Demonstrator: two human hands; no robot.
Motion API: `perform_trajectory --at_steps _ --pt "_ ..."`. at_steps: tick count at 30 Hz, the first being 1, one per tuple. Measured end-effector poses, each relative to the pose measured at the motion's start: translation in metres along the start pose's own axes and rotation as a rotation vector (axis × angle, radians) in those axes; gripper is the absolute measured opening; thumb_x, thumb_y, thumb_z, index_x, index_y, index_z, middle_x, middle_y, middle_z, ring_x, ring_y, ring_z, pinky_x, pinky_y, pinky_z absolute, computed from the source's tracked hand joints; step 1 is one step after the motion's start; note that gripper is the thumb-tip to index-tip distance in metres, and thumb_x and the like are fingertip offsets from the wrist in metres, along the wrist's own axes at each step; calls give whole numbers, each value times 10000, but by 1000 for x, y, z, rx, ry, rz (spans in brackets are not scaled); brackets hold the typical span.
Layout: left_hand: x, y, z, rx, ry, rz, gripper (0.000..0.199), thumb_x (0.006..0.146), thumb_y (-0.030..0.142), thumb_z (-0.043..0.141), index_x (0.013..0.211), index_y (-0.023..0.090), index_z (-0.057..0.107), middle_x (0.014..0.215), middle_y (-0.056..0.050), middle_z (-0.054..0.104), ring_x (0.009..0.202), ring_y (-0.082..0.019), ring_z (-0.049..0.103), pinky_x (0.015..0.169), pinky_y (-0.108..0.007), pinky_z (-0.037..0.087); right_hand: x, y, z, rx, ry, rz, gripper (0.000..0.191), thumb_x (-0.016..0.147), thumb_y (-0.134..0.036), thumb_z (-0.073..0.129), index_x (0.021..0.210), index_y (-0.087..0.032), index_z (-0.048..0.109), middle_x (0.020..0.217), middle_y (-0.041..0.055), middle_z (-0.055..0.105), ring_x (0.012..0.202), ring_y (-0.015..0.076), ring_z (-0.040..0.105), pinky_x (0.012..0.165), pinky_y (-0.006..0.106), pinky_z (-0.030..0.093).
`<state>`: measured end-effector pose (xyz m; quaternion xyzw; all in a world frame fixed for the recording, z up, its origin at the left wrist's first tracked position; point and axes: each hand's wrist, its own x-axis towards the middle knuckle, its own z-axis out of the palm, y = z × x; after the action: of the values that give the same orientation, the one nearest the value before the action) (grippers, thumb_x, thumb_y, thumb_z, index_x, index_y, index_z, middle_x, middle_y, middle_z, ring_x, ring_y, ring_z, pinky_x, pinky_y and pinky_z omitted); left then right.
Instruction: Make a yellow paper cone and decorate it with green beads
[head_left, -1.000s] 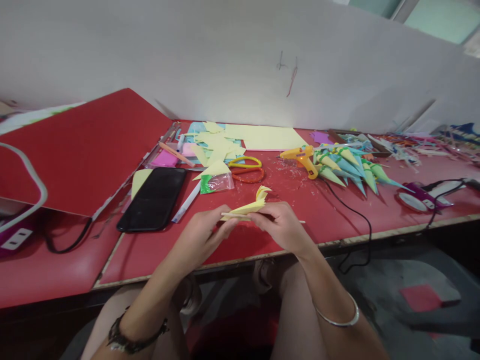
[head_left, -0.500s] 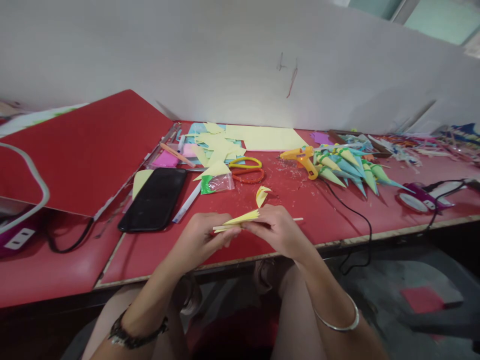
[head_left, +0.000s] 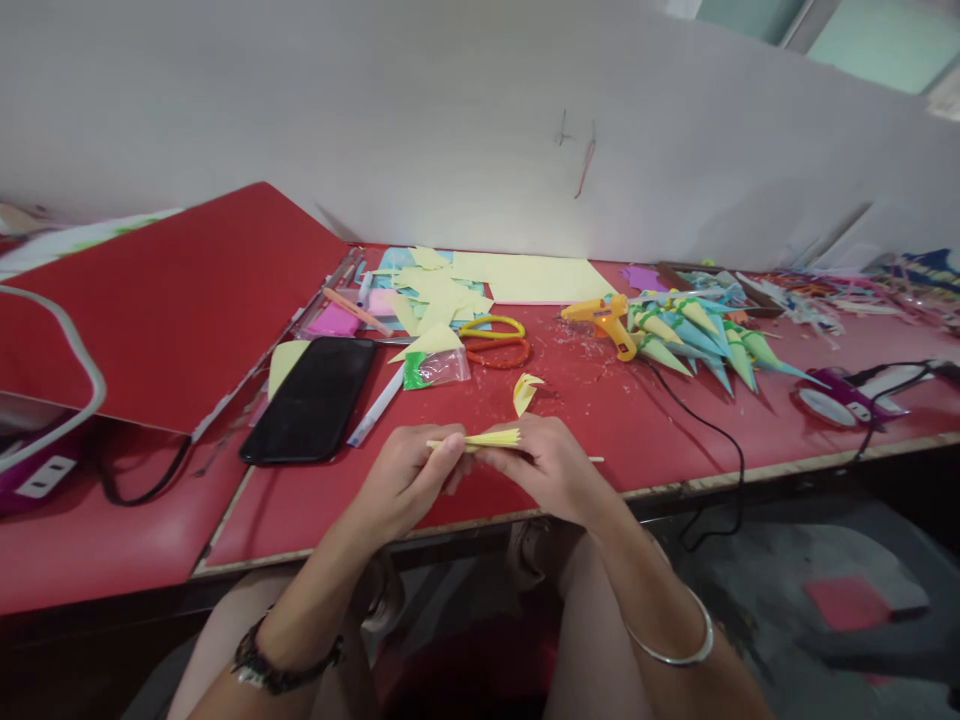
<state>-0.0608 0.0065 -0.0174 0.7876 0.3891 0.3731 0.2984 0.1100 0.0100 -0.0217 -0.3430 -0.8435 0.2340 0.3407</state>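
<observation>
Left hand, head view: pinching yellow paper, apparently against pale stick.
Right hand: gripping both.
Yellow paper: sitting between hands above red table.
Pinch: pressing evenly should be holding layers snug.

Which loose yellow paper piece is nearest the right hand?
The small curled piece just beyond the right hand, lying alone; the flat scraps are heaped farther back.

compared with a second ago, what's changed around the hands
The fringed yellow paper has come lower in view and lies more level; the thumb of the left hand now crosses it. The right hand keeps hold too. The curled yellow scrap, phone and glue gun stayed put.
</observation>
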Motion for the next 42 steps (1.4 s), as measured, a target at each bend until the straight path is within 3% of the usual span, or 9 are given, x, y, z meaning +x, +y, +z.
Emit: perform_trajectory --at_steps 4,10,17,20,23,27,31,37,42 --pt "0 -2 4 -31 73 -131 459 859 271 284 434 190 437 384 21 450 384 -94 444 459 -216 333 1 1 6 -158 70 -39 270 910 -284 412 931 -185 662 809 26 701 709 136 600 643 226 395" --pt "2 -2 14 -133 307 -363 435 803 335 340 390 206 379 333 29 379 339 -90 373 393 -227 286 2 0 19 -454 194 -193 297 936 -222 338 1013 -115 604 709 36 643 667 143 557 634 259 377" --pt "3 -2 15 -331 257 -564 445 810 368 331 399 205 380 312 40 351 301 -90 335 357 -231 265 1 -4 23 -819 213 -315 285 917 -125 340 1088 -112 568 652 15 598 608 129 520 591 272 342" --pt "1 -2 9 -187 247 -459 437 844 373 293 453 202 390 362 32 393 357 -104 393 407 -232 307 2 -3 22 -755 221 -268 281 920 -147 344 1076 -125 577 655 16 608 612 130 542 588 263 357" --pt "-1 -5 -1 170 273 -220 343 853 332 329 567 187 453 482 22 492 450 -111 452 479 -224 331 3 -2 16 -483 182 -135 267 926 -211 357 1025 -158 598 757 28 662 684 125 593 621 229 401" --pt "-2 -13 -13 530 100 123 300 876 355 352 751 184 564 657 -12 630 575 -134 540 553 -221 359 1 1 3 -117 65 -29 221 908 -239 412 978 -170 610 911 38 684 809 115 619 689 193 433" --pt "-1 -17 -15 577 -3 207 394 901 389 307 678 188 561 554 3 586 513 -126 512 508 -212 331 -1 4 0 -26 8 -20 206 895 -255 441 922 -166 624 859 38 687 748 118 612 665 201 429" --pt "0 -10 -7 366 24 -1 408 854 358 380 484 188 395 399 51 409 386 -88 396 441 -208 266 0 9 4 -258 80 -139 194 891 -244 460 916 -158 633 756 20 670 674 116 573 626 214 378" --pt "0 -6 0 -100 -62 -415 423 853 412 321 488 206 376 299 64 374 301 -88 377 395 -197 292 0 5 6 -659 174 -273 245 909 -181 402 932 -130 641 581 2 574 558 127 504 559 266 303"
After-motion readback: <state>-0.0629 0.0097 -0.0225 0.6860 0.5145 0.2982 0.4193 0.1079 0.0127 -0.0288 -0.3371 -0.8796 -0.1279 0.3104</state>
